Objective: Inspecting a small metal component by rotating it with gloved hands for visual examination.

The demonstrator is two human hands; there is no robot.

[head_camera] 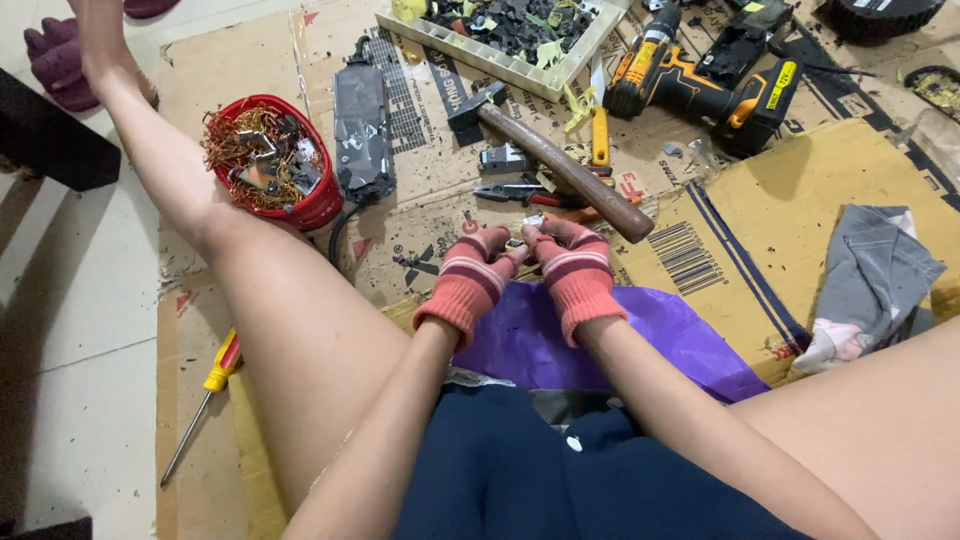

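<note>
Left hand [470, 280] and right hand [575, 268], gloved, pinching one small metal part [525, 228] together; hammer [560, 165] just beyond.

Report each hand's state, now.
Left hand, in striped red glove: closed on a small metal piece.
Right hand, same glove: closed on that piece too.

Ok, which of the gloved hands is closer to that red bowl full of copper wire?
Left. The left hand sits right of and below the red bowl, with the person's leg between them. The right hand is farther right, beside the left; both pinch a small metal piece.
</note>
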